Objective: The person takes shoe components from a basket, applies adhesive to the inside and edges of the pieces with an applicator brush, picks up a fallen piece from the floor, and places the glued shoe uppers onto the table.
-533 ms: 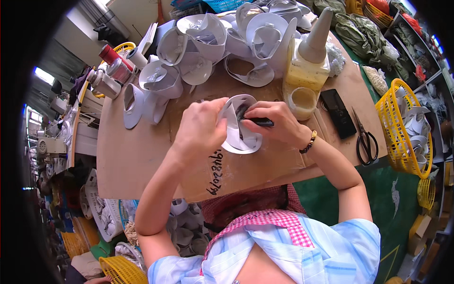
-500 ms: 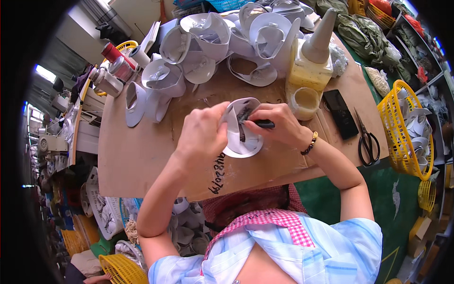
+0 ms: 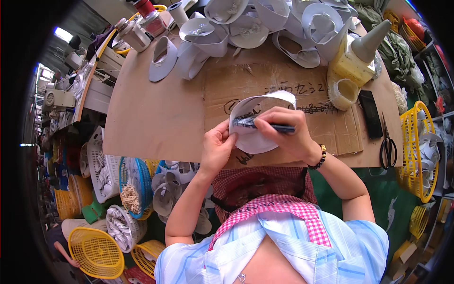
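My left hand pinches the near-left edge of a white visor-shaped piece, which it holds tilted above the cardboard. In my right hand is a slim dark pen-like tool, gripped like a pen. Its far end meets a dark, streaky patch on the inside of the white piece; whether that patch is ink or part of the tool, I cannot tell. Beneath both hands lies a flattened cardboard sheet with handwriting on it.
White visor-shaped pieces pile up at the table's far side. To the right stand a glue bottle with a grey nozzle, a black phone and scissors. A yellow basket sits beyond the table's right edge. Another person's hand shows at lower left.
My view has shifted, so the table things sit higher and farther right. My left hand has gone from the piece's upper left edge to its near-left edge. The piece faces me more openly.
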